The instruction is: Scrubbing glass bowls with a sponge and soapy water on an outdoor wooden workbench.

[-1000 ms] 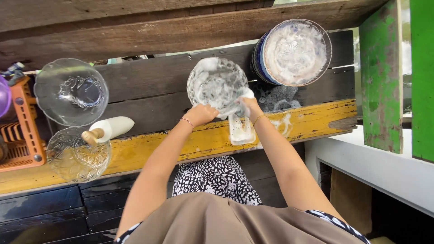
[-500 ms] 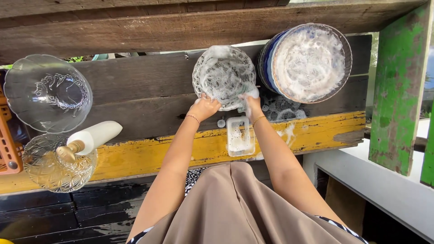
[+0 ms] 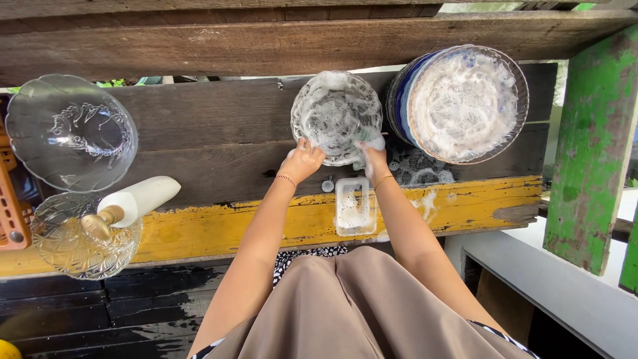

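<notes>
A soapy clear glass plate stands tilted over the dark wooden boards. My left hand grips its lower left rim. At the lower right rim my right hand presses a foamy white sponge against the plate. A small white soap tray full of suds lies on the yellow plank just below my hands. A stack of soapy plates, glass on top and blue-rimmed beneath, sits right of the held plate.
Two clear glass bowls sit at the left, a white bottle with a wooden top lying across the lower one. An orange rack is at the left edge. A green post stands at the right.
The view has shifted slightly, so everything sits a little lower and further right. My hands stay on the plate, the sponge still rubbing its lower right rim.
</notes>
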